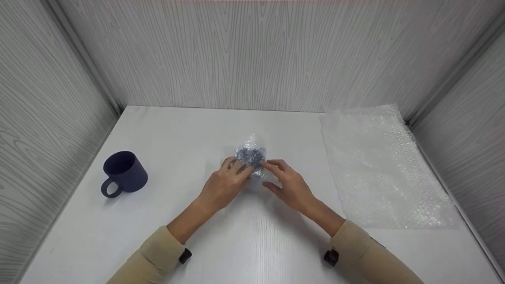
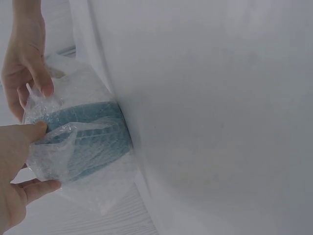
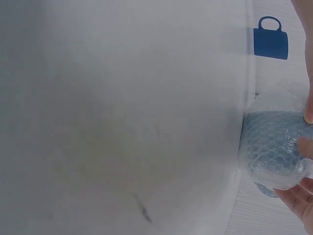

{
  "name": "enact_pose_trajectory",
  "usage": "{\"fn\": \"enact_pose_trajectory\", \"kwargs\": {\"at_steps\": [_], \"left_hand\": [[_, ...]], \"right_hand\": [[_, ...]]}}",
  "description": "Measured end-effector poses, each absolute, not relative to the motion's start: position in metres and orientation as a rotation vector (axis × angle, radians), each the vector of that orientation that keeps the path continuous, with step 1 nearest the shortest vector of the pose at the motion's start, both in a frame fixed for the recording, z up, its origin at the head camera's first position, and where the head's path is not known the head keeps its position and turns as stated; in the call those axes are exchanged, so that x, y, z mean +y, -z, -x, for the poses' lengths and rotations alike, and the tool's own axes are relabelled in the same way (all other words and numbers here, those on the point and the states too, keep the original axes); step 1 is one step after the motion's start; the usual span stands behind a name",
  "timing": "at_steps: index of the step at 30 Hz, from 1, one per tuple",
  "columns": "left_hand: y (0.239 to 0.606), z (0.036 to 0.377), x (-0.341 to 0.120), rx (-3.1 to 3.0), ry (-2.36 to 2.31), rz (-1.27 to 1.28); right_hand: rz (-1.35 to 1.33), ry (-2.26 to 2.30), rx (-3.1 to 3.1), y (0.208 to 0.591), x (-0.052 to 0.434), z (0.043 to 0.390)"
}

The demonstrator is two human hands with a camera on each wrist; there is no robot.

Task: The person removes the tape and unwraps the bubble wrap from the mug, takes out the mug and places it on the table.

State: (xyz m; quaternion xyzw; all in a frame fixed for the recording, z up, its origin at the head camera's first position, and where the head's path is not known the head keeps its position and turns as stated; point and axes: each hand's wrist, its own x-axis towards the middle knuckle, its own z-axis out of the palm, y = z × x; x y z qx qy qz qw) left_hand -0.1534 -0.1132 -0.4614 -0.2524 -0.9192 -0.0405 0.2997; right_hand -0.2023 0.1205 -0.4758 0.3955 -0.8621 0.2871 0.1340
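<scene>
Bundle [image 1: 252, 152] is located near the middle of the surface [image 1: 236, 252], between both grips; a blue item [image 2: 93, 113] is seen inside, covered by bubble film [image 2: 105, 196]. Mug [image 1: 130, 173], dark blue and unwrapped, is stood upright, well apart to the left; a flat sheet [image 1: 386, 169] of bubble wrap is laid out at right.

Left grip [image 1: 225, 184]: fingers bent over the bundle, which is held between thumb and fingertips. Right grip [image 1: 292, 189]: partly spread, a fingertip laid against the bundle's right side; no firm hold is seen.

Step in hand is judged to be wrapping: the item is enclosed, but film ends are left loose. For the next move, loose film would need to be gathered and pressed down, with the bundle steadied at left so that the lap is not sprung.
</scene>
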Motion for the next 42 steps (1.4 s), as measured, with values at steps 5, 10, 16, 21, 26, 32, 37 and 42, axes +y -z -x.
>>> {"fn": "enact_pose_trajectory", "kwargs": {"at_steps": [5, 10, 16, 21, 26, 32, 37, 42], "left_hand": [[0.463, 0.154, -0.110, -2.405, 0.124, 0.685], [0.464, 0.153, -0.106, -2.389, 0.147, 0.698], [0.463, 0.151, -0.101, -2.411, 0.176, 0.700], [0.460, 0.148, -0.100, -2.474, 0.213, 0.685], [0.460, 0.147, -0.104, -2.511, 0.317, 0.703], [0.462, 0.149, -0.114, -2.510, 0.433, 0.705], [0.462, 0.152, -0.123, -2.511, 0.447, 0.699], [0.463, 0.156, -0.129, -2.537, 0.528, 0.714]], "right_hand": [[-1.140, -0.837, -2.501, 0.474, 0.123, 0.202], [-1.131, -0.844, -2.516, 0.472, 0.126, 0.200], [-1.131, -0.843, -2.515, 0.471, 0.131, 0.197], [-1.147, -0.818, -2.483, 0.473, 0.137, 0.197], [-1.149, -0.806, -2.459, 0.475, 0.141, 0.197], [-1.143, -0.811, -2.472, 0.475, 0.145, 0.197], [-1.119, -0.790, -2.512, 0.474, 0.150, 0.196], [-1.114, -0.788, -2.541, 0.471, 0.156, 0.194]]}}
